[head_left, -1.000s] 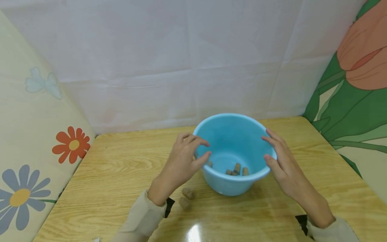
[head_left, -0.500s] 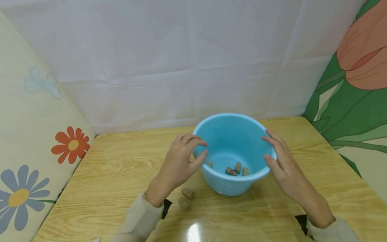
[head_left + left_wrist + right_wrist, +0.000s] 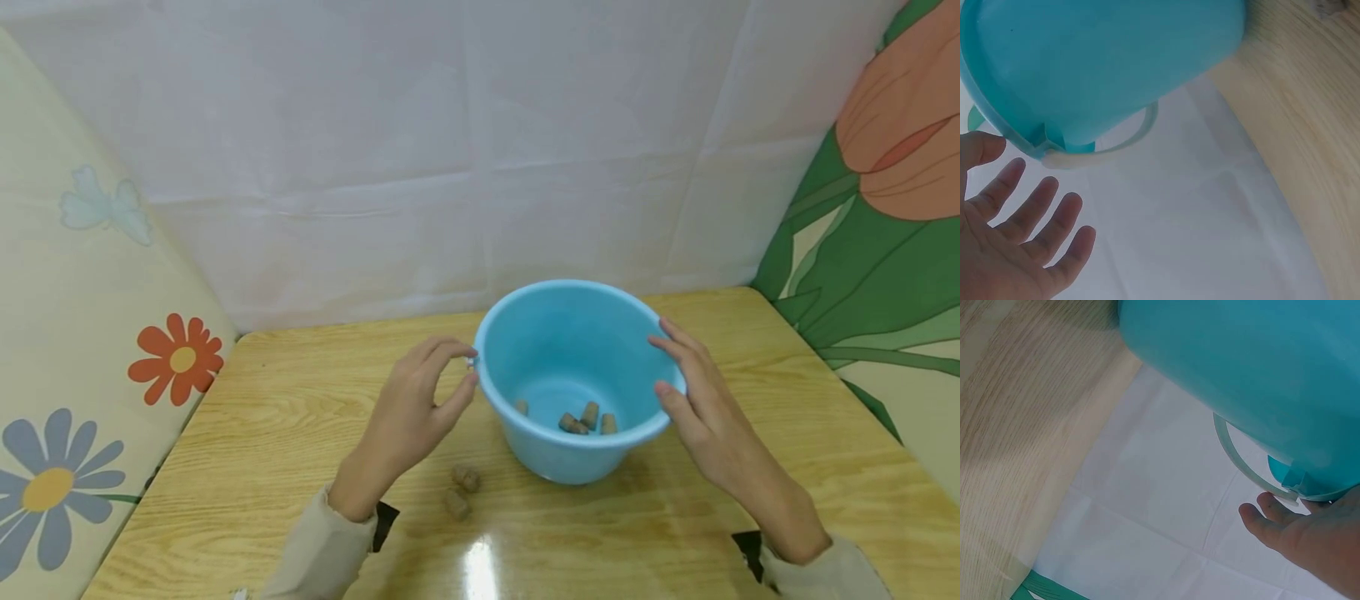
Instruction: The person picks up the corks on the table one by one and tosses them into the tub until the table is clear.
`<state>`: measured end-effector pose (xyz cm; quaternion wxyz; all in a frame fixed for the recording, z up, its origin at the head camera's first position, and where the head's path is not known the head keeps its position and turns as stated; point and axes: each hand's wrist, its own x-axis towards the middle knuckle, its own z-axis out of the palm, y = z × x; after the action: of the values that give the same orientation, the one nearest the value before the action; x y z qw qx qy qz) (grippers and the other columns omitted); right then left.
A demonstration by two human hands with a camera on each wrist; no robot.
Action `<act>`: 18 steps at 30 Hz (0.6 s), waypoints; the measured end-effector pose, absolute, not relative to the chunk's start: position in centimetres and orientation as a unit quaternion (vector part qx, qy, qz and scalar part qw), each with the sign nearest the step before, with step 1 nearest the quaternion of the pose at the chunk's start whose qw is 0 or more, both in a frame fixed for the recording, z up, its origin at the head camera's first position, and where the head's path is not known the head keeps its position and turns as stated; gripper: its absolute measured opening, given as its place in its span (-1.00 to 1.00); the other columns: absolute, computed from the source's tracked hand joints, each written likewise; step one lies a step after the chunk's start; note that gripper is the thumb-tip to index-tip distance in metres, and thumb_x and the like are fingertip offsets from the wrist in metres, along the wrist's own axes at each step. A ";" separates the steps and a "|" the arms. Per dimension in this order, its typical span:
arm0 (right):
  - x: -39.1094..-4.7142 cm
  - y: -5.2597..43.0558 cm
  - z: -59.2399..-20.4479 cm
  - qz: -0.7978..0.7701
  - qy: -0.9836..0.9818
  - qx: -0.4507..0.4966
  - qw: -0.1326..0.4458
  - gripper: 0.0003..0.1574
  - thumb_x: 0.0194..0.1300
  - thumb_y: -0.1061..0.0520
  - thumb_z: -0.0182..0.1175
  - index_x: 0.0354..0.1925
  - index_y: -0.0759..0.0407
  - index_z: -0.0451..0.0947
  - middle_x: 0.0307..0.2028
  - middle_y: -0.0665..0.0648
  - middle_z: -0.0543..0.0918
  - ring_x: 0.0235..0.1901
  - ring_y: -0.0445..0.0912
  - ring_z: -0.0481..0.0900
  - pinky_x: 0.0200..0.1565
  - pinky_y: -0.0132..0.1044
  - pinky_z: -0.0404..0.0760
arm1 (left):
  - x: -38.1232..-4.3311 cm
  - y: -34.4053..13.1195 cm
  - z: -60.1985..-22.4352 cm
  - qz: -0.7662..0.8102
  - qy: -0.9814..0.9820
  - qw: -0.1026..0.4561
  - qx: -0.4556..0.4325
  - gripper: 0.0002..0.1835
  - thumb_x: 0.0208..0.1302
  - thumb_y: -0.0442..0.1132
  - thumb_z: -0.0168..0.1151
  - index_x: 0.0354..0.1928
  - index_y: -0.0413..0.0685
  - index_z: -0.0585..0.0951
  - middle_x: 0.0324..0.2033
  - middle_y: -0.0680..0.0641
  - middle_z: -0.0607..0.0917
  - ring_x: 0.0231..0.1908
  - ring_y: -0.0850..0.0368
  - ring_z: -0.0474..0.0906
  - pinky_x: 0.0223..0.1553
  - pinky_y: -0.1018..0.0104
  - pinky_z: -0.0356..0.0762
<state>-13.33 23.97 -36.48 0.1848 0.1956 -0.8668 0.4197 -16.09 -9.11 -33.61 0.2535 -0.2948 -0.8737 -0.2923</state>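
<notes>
A light blue plastic bucket (image 3: 567,467) stands on the wooden table, its mouth facing up. Several small brown pieces shaped like corks (image 3: 590,415) lie on its bottom. My right hand (image 3: 708,408) holds the right side of the rim, thumb and index finger lapping over it. In the right wrist view, two fingers (image 3: 1266,525) show outside, below the white handle (image 3: 1238,459). My left hand (image 3: 405,408) is just outside the left rim with nothing in it. Its fingers spread loosely, and the thumb (image 3: 982,149) is right at the rim near the handle's joint.
Two more brown cork-like pieces (image 3: 461,492) lie on the table (image 3: 315,467), left of the bucket and near my left wrist. Behind the table hangs a white cloth (image 3: 360,167). Floral panels (image 3: 180,275) stand at both sides.
My left hand has drawn back left from over the bucket's rim to just outside it. The cork-like pieces in the bucket have shifted slightly. My right hand has stayed on the rim.
</notes>
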 end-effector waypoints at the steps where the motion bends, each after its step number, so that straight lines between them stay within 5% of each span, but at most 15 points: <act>1: -13.3 24.0 -36.5 0.420 -0.867 0.196 0.185 -0.38 0.47 0.21 -0.04 0.45 0.20 0.20 0.55 0.23 0.03 0.49 0.32 0.01 0.24 0.49 0.13 | -16.1 -9.3 -33.7 -0.290 -0.876 0.252 -0.293 -0.79 0.33 -0.22 0.29 -0.03 -0.07 0.64 -0.05 -0.03 0.70 0.05 0.04 0.61 0.12 0.09 0.60; 18: -13.4 23.9 -36.4 0.423 -0.865 0.197 0.184 -0.38 0.47 0.22 -0.05 0.44 0.21 0.20 0.55 0.22 0.02 0.49 0.33 -0.01 0.26 0.50 0.10 | -15.4 -11.4 -36.1 -0.249 -0.923 0.149 -0.252 -0.79 0.28 -0.18 0.35 -0.07 -0.02 0.69 -0.10 -0.01 0.74 -0.02 0.01 0.65 0.02 0.05 0.62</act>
<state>-13.45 23.92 -36.35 0.1839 0.1975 -0.8650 0.4231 -15.45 -11.40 -36.06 0.1491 -0.2520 -0.9232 -0.2488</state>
